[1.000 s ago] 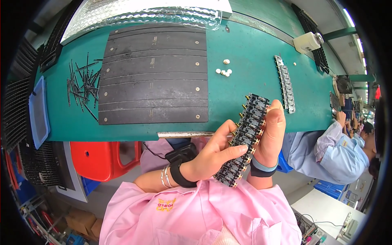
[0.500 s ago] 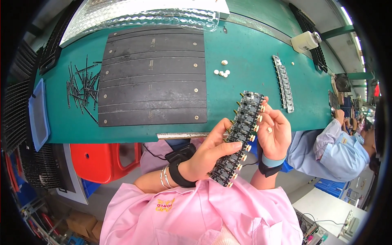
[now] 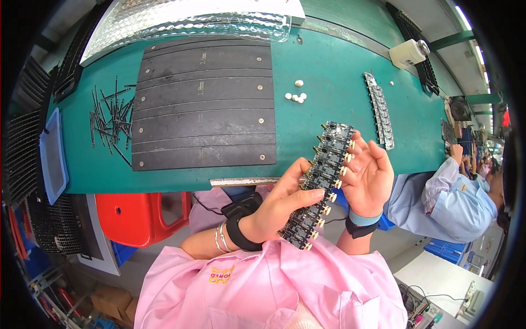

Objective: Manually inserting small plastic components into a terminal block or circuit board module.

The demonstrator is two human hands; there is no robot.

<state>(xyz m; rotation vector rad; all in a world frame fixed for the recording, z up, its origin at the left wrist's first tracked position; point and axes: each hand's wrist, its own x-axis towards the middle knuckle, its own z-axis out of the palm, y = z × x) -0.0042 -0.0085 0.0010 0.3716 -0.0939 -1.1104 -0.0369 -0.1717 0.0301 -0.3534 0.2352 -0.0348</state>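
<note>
My left hand [image 3: 287, 200] grips a long black circuit board panel [image 3: 319, 183], its thumb across the face and its fingers at the left edge. The panel slants over the table's front edge. Brass-coloured connectors [image 3: 316, 148] stick out along its left side, and round cream parts [image 3: 326, 210] line its right side. My right hand [image 3: 366, 183] is palm up at the panel's upper right edge, its fingers curled against it and its thumb apart. Whatever lies inside those curled fingers is hidden.
A grooved black plate [image 3: 203, 104] lies on the green table, with black strips [image 3: 112, 118] at its left. Several loose cream parts [image 3: 296, 97] and another board panel [image 3: 379, 109] lie to the right. A white bottle [image 3: 408, 54] stands farther back. A co-worker [image 3: 449, 203] sits at the right.
The loose cream part seen in my right palm no longer shows there. My right thumb has lifted and spread from the fingers. My left hand keeps its hold on the panel.
</note>
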